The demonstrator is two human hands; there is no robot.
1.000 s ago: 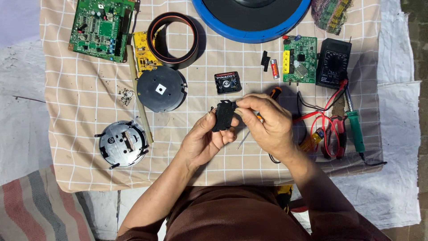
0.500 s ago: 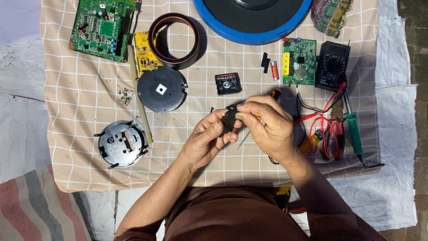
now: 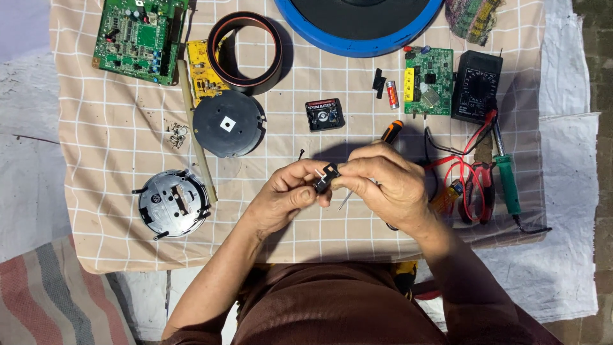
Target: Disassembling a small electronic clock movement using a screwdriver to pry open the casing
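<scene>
Both of my hands meet over the checked cloth (image 3: 115,128) at the middle of the table. My left hand (image 3: 287,195) pinches a small black part (image 3: 325,177) with metal pins, held edge-on between thumb and fingers. My right hand (image 3: 389,182) grips the same part from the right and also holds a screwdriver (image 3: 389,132) with an orange and black handle; its thin shaft pokes out below the fingers. A small black square module (image 3: 324,114) lies on the cloth just above my hands.
A round black disc (image 3: 228,124), a black ring (image 3: 246,50), a yellow board (image 3: 201,70) and a green circuit board (image 3: 140,35) lie upper left. A grey round motor housing (image 3: 174,202) lies at left. A multimeter (image 3: 476,86), small green board (image 3: 429,80), red leads, soldering iron (image 3: 507,182) sit right. A blue-rimmed disc (image 3: 357,25) lies at top.
The black part has been turned from flat-on to edge-on between my fingers. Both hands stayed close together over the same spot.
</scene>
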